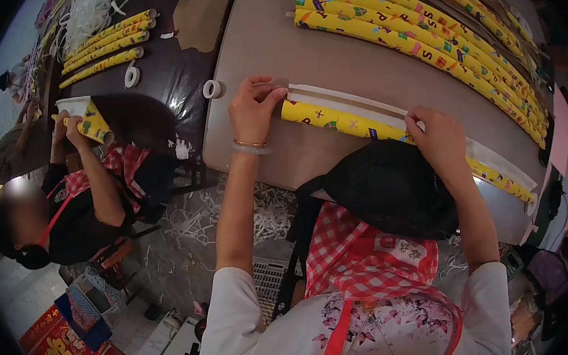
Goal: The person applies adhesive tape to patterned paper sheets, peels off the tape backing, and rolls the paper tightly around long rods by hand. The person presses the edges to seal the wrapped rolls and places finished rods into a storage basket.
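Pinching yellow roll at left end with left hand, farther right with right hand; best held evenly taut.

Roll: smooth paper; brown tabletop: matt; dark table: glossy.
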